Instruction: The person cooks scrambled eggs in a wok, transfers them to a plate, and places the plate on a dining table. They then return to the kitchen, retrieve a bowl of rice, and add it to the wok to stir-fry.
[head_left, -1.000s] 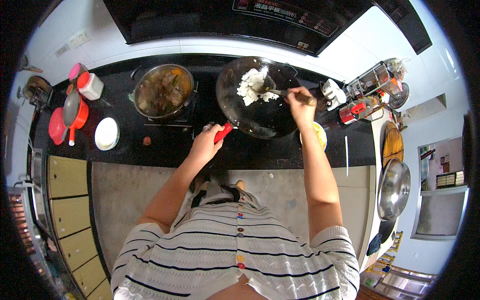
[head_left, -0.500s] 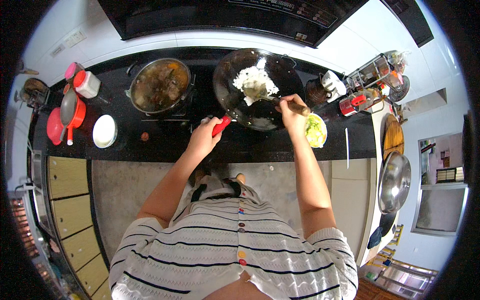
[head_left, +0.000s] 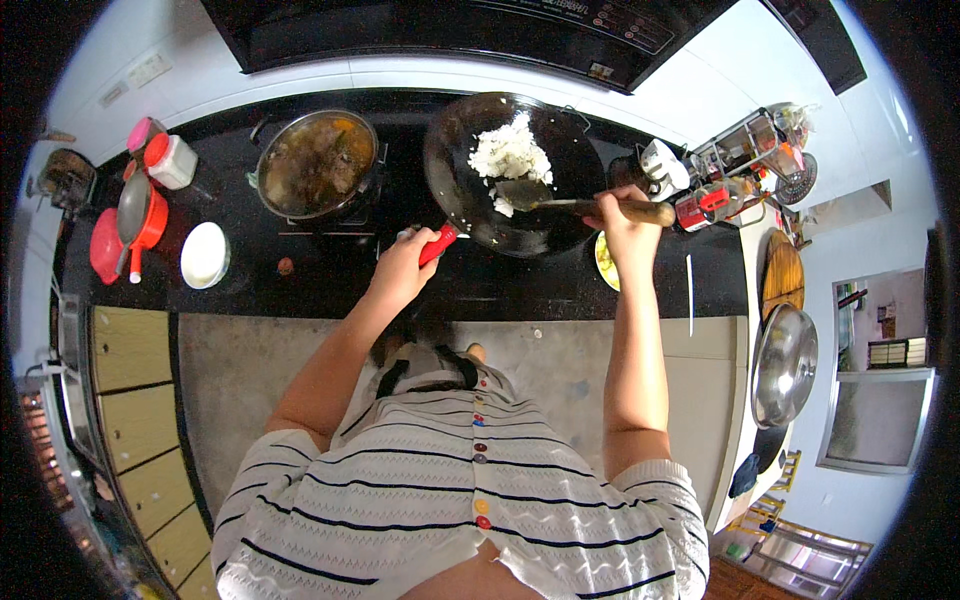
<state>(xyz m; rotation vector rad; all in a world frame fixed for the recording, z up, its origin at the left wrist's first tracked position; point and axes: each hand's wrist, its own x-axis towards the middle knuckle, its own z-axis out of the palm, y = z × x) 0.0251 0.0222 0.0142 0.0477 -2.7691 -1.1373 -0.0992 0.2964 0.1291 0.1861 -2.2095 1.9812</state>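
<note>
My left hand (head_left: 402,268) is wrapped round the red handle of a dark wok (head_left: 572,165). In the wok lies a clump of white rice (head_left: 512,150), with a few bits scattered on the near wall. My right hand (head_left: 630,225) grips the wooden handle of a spatula (head_left: 645,211). Its metal blade rests at the near edge of the rice, low in the wok. Behind my right wrist, a bowl of chopped yellow-green vegetables (head_left: 603,264) is mostly hidden.
Left of the wok stands a pot of brown stew (head_left: 318,165). Further left are a white bowl (head_left: 205,255), a red pan (head_left: 155,225) and a red-lidded jar (head_left: 171,161). A rack of bottles and jars (head_left: 725,195) and a metal lid (head_left: 785,365) are at right.
My right hand has moved right, and the spatula now lies flatter with its blade nearer the rice's lower edge. The vegetable bowl is more covered by my wrist. My left hand keeps its grip.
</note>
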